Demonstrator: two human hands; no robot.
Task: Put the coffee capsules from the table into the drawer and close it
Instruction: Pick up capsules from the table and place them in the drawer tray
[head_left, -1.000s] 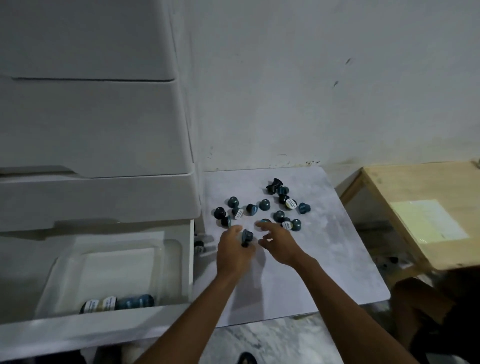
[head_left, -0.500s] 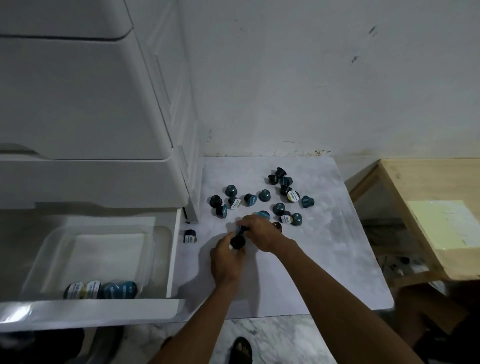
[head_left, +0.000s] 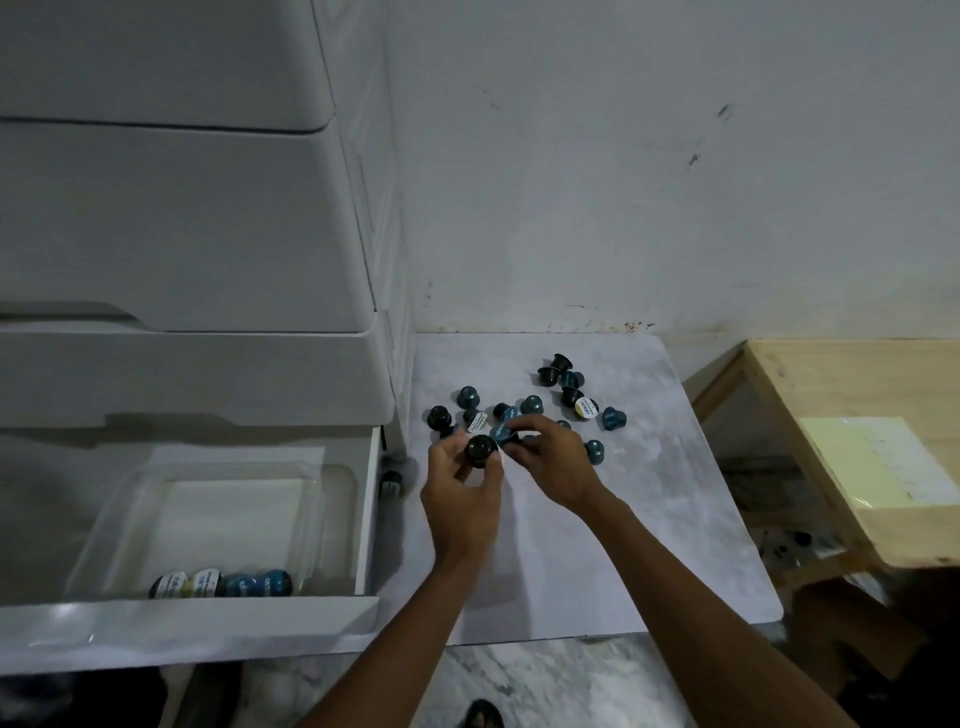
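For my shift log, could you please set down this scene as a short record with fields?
left hand: holds a black capsule
right hand: pinching a blue capsule
loose capsules: scattered on the white table
stray capsule: at the table edge beside the drawer
drawer: open
clear tray: inside the drawer, a few capsules along its front edge

Left hand and right hand meet, fingers apparently pinched.
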